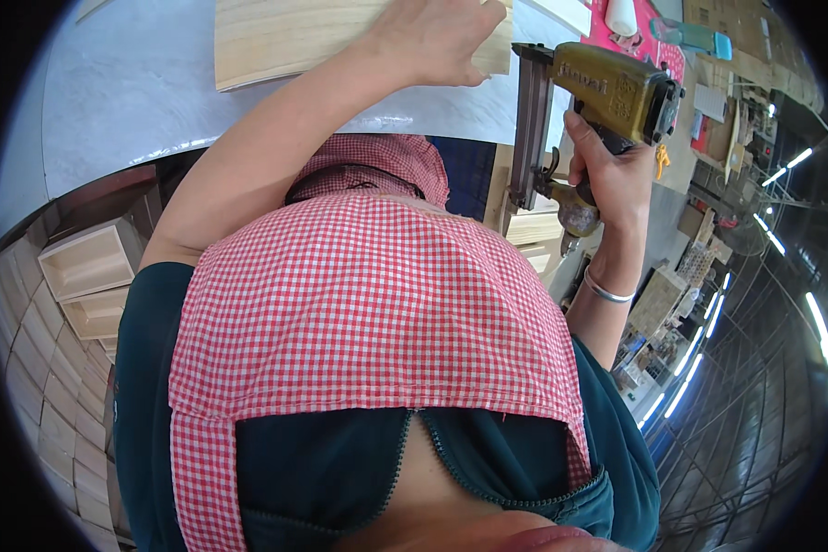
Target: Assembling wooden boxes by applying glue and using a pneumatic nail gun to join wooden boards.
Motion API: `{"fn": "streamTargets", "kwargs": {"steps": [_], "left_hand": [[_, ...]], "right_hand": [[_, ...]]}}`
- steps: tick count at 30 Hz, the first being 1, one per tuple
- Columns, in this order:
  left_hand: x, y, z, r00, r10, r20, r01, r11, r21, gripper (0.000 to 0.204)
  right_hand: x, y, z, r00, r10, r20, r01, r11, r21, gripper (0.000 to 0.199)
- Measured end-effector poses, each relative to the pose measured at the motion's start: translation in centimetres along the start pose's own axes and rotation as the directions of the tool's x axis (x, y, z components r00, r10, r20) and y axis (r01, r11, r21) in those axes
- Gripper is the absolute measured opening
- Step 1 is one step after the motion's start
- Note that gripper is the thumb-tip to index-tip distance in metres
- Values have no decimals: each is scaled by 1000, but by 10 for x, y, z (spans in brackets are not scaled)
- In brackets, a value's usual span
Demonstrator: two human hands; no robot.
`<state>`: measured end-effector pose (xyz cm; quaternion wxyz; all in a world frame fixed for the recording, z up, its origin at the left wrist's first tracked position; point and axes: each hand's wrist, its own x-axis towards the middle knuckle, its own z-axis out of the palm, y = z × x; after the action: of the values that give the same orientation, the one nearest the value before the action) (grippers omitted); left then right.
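— On the grey bench (pixel 129 83), at the top of the head view, what do you have?

— I have the left hand (pixel 432 41) lying flat, fingers spread, on a pale wooden board (pixel 285 37). It presses on the board's right end and grips nothing. The board lies on the bench and runs off the top edge of the picture.

— And the right hand?

— I see the right hand (pixel 607 166) wrapped tight round the grip of a nail gun (pixel 607 87). The gun is brass-coloured, its dark magazine hanging down, and its nose sits right at the board's right end, just beside the left hand's fingers. I cannot tell whether nose and wood touch. A silver bangle (pixel 607 290) sits on that wrist.

— So the two hands are apart?

— Near each other, not touching: one on the board, one clamped on the gun.

— What fills the middle?

— I get mostly the person's own body: a red-checked apron (pixel 368 313) over a dark teal shirt (pixel 152 368).

— Anything around the edges?

— Lower left, stacked open wooden boxes (pixel 87 262) below the bench edge. Top right, a red mat (pixel 630 41) with small items too blurred to name. Far right, a workshop floor with strip lights (pixel 708 331) bending along the rim.
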<state>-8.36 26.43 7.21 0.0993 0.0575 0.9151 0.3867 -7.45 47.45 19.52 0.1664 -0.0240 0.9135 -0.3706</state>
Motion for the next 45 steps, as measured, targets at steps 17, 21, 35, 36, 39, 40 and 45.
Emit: {"fn": "streamTargets", "kwargs": {"steps": [17,21,35,36,39,40,45], "left_hand": [[-5,11,-17,995,-31,97,26,999,43,50],[-4,11,-17,997,-19,81,10,994,110,50],[-3,-18,12,842,408,-355,-296,897,329,55],[-2,-18,12,842,406,-355,-294,898,329,55],[-3,-18,12,846,400,-354,-294,902,317,56],[-2,-18,12,847,398,-353,-294,903,313,56],[0,-22,12,857,391,-336,-305,910,281,56]], "right_hand": [[12,-10,2,999,35,20,-34,998,-45,14],[17,-11,-4,998,59,39,-56,996,-67,15],[62,-27,-6,995,-10,94,28,981,-194,20],[63,-27,-6,995,-11,96,29,981,-194,20],[67,-27,-7,993,-35,113,54,984,-171,21],[68,-27,-8,992,-43,118,62,985,-163,22],[72,-30,-5,991,-26,131,49,983,-176,22]]}}
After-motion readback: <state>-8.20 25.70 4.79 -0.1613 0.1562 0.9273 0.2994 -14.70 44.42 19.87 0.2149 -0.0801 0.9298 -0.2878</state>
